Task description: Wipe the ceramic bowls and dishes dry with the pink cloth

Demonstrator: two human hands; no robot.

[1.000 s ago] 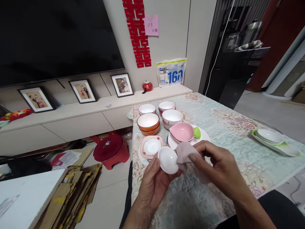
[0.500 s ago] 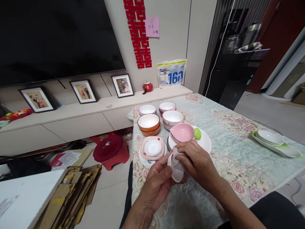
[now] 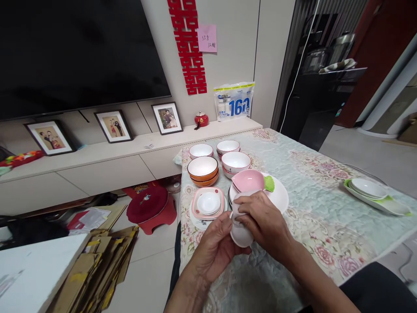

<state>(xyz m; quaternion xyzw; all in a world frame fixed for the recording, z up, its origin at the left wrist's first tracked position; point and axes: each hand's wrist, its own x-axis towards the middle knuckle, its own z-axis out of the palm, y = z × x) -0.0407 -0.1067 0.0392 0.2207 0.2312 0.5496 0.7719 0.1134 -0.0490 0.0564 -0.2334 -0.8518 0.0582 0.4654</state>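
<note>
My left hand (image 3: 215, 247) grips a small white dish (image 3: 241, 238) by its edge, tilted up over the near part of the table. My right hand (image 3: 265, 219) is closed on a pale thin cloth (image 3: 239, 205), pressed against the dish's inside. The fingers and cloth cover part of the dish. Just beyond the hands, a pink strawberry-shaped bowl (image 3: 249, 180) with a green leaf handle rests on white plates (image 3: 280, 195). Left of them, small white bowls (image 3: 209, 202) sit in a pink-rimmed square dish (image 3: 197, 208).
Orange bowls (image 3: 202, 174) and red-rimmed white bowls (image 3: 236, 164) stand farther back on the flowered tablecloth (image 3: 325, 256). Small white dishes on a green-edged platter (image 3: 387, 206) lie at the right. A red stool (image 3: 151, 208) and flattened cardboard (image 3: 94, 265) are on the floor.
The cloth and my right hand have shifted slightly left across the dish. The dish has turned a little, showing more of its rounded lower part.
</note>
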